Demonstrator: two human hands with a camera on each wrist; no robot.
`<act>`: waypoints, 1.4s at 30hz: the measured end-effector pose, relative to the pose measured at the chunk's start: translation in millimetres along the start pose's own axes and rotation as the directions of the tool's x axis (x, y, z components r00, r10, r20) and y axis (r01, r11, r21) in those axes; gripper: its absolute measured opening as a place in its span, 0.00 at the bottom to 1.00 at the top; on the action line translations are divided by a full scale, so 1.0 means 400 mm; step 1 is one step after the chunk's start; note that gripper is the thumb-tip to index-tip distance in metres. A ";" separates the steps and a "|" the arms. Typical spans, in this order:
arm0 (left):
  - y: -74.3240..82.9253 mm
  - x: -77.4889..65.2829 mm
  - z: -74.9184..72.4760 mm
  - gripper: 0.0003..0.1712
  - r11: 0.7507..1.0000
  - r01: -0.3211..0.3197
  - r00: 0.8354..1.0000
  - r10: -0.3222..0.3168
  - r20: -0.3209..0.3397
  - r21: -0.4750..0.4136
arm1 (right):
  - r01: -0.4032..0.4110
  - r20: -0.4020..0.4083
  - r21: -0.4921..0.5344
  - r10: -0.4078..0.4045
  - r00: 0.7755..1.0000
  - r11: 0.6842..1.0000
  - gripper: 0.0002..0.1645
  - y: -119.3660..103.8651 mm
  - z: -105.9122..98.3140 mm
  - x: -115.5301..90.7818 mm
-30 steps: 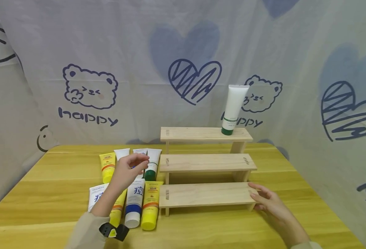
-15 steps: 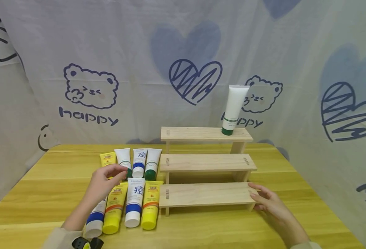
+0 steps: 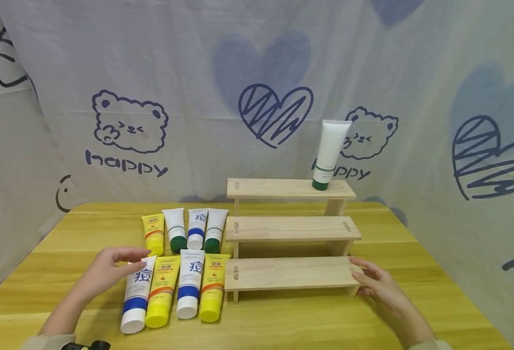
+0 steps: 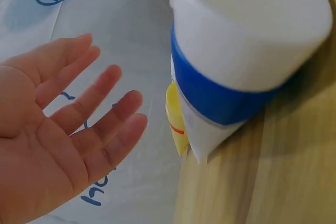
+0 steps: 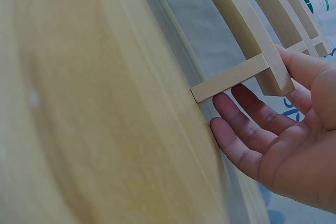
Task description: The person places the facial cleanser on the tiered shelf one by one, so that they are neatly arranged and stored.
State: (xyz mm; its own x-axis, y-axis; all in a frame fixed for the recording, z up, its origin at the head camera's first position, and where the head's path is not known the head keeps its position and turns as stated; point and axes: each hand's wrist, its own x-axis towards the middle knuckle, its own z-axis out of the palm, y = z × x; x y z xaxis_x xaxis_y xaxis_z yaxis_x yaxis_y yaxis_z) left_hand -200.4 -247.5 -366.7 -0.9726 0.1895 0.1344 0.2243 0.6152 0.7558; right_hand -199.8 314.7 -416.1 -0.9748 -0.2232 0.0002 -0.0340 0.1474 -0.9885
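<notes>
My left hand [image 3: 101,272] hovers at the upper end of a white squeeze tube with a blue band [image 3: 135,302], front left in the group. In the left wrist view its fingers [image 4: 113,127] are loosely spread with nothing between them, and the tube's white cap [image 4: 252,30] looms beside them. At the right end of a three-step wooden display stand [image 3: 294,273], my right hand [image 3: 384,288] holds the lowest step. The right wrist view has its fingertips at the step's leg [image 5: 231,80] and another finger along the board's end. A white tube with a green cap [image 3: 330,150] stands on the top step.
Several tubes lie in two rows left of the stand, among them a yellow tube [image 3: 212,289], another blue-banded tube [image 3: 190,287] and a green-capped tube [image 3: 215,228]. The wooden table [image 3: 283,325] meets a printed curtain [image 3: 196,146] behind.
My left hand has moved left and toward me, from over the back row to the front-left tube. The right hand stays on the stand.
</notes>
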 end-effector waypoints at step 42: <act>-0.067 -0.001 0.000 0.38 0.965 0.263 0.929 -0.260 0.264 0.023 | -0.043 -0.023 -0.060 0.042 0.999 0.997 0.27 0.002 0.003 0.002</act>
State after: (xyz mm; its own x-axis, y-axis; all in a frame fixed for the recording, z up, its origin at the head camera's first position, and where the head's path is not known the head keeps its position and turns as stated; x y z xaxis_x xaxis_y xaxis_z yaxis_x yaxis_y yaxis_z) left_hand -206.1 -264.1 -386.8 -0.9457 0.2185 -0.2406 -0.0381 0.6608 0.7496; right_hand -200.3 313.5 -417.2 -0.9801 -0.1948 -0.0377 -0.0049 0.2142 -0.9768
